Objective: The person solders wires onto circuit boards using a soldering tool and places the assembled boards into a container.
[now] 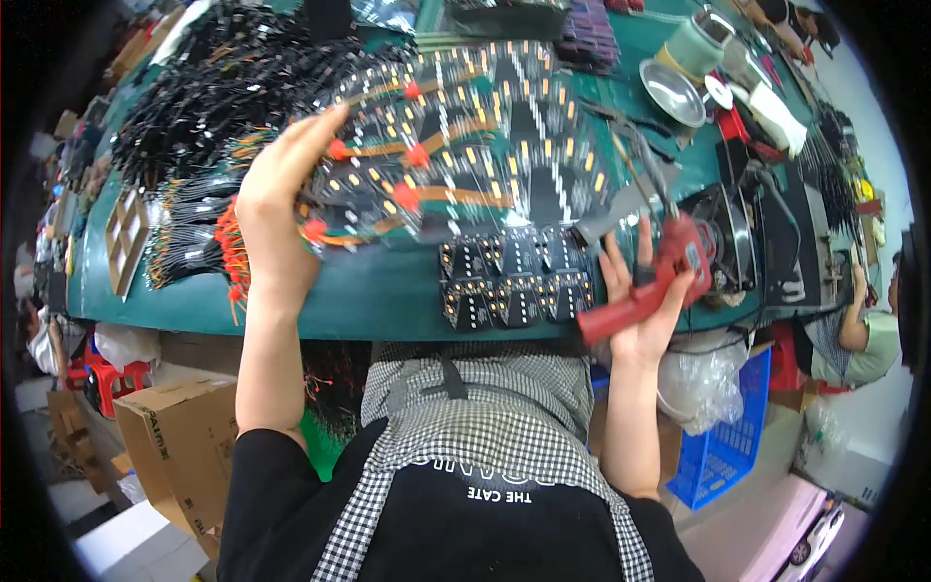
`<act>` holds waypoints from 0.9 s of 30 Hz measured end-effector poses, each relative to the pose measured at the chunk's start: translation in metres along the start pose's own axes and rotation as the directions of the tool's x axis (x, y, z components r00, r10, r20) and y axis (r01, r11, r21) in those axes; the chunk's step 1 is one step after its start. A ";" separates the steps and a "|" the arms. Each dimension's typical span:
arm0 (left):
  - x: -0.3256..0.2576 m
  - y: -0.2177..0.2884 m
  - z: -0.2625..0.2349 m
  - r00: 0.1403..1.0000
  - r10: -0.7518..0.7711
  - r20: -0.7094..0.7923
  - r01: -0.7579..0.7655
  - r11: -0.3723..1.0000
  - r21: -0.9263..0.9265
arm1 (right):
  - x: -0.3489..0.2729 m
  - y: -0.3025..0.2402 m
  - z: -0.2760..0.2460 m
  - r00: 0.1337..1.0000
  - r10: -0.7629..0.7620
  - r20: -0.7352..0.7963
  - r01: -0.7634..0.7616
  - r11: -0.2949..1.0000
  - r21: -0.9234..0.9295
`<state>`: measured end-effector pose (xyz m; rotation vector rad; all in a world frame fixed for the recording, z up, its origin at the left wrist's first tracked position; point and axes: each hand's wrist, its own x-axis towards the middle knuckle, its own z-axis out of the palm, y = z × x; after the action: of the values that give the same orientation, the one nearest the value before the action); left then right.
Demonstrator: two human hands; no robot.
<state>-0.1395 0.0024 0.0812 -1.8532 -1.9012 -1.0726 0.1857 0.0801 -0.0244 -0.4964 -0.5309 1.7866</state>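
My left hand [276, 189] grips the left side of black circuit boards [461, 145]. These carry rows of small yellow-and-white parts, with orange wires and red connectors lying across them; they are smeared by motion. In my right hand [640, 310] lies a red soldering gun [630, 308], held by the thumb against the palm while some fingers stretch out. Its front end points up and away, near the right edge of the boards. Directly below the held boards, a smaller panel of black boards [517, 281] lies flat at the near edge of the green table [378, 301].
Black cables [223, 97] are heaped at the far left, with bundled orange-tipped wires [189, 228] nearer. A metal dish [672, 92] and pliers [635, 121] lie to the right, beyond a black fan-like device [732, 233]. A blue crate [722, 436] stands below right; another person [853, 330] sits far right.
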 end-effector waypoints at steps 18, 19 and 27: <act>0.205 -0.147 -0.112 0.922 -0.235 -0.309 0.058 0.870 -0.489 | -0.016 0.009 -0.018 0.986 -0.043 0.161 0.043 0.999 0.004; 0.201 -0.103 -0.089 0.838 -0.203 -0.507 0.109 0.972 -0.208 | -0.017 0.008 -0.020 0.989 -0.051 0.142 0.051 0.999 0.000; 0.182 -0.102 -0.140 0.971 -0.223 -0.086 -0.035 0.224 -0.974 | -0.021 0.008 -0.025 0.982 -0.035 0.184 0.033 0.999 0.015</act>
<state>-0.3025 0.0534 0.2653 -1.8904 -1.1400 -2.8871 0.1993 0.0605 -0.0477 -0.3133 -0.6521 1.8117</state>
